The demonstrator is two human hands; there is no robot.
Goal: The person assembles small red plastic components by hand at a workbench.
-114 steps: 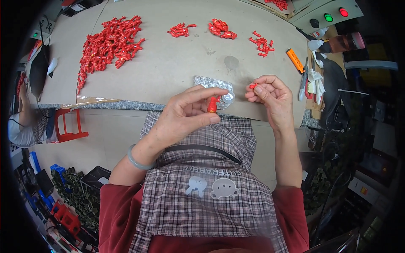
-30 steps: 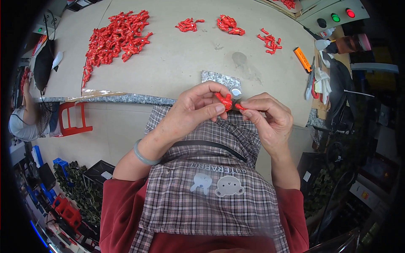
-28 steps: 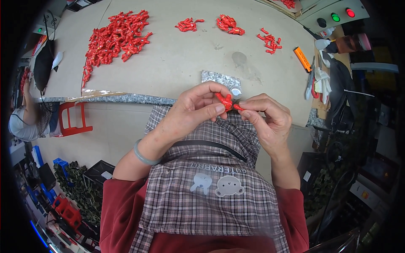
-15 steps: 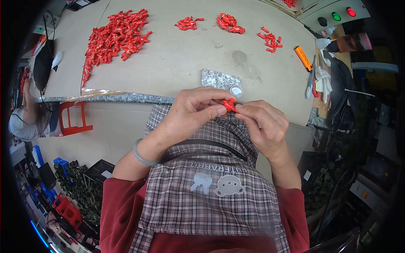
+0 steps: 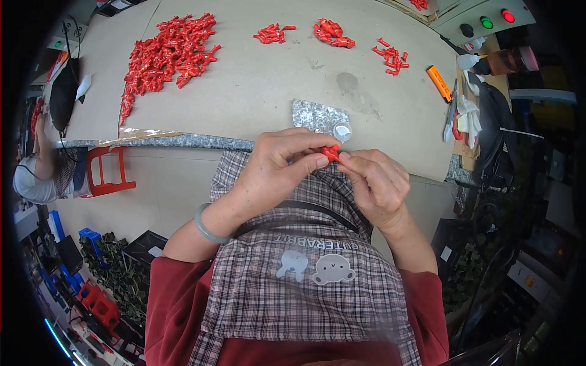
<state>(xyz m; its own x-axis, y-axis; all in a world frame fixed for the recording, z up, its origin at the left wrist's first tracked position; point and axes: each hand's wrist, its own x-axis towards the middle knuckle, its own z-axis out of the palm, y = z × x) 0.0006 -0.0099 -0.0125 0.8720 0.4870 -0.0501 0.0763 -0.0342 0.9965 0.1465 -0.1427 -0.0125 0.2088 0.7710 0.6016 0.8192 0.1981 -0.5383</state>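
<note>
Between both hands, above the apron near the table's front edge, is a small glossy red figurine. My left hand pinches it between thumb and forefinger. My right hand is closed, its thumb and forefinger pinched at the figurine's right end; the fingertips hide whether a separate small part is there. Just beyond my fingers a small round clear dish sits at the corner of a grey speckled patch on the table. Farther back lie a small red group, a red cluster and loose little red pieces.
A large heap of red figurines covers the table's back left. At the right edge are an orange box cutter, scissors, a white cloth and bottles. Another person sits at the far left beside a red stool.
My right hand has shifted slightly left and curled more, its fingertips still at the figurine. The figurine has turned a little in my left fingers.
</note>
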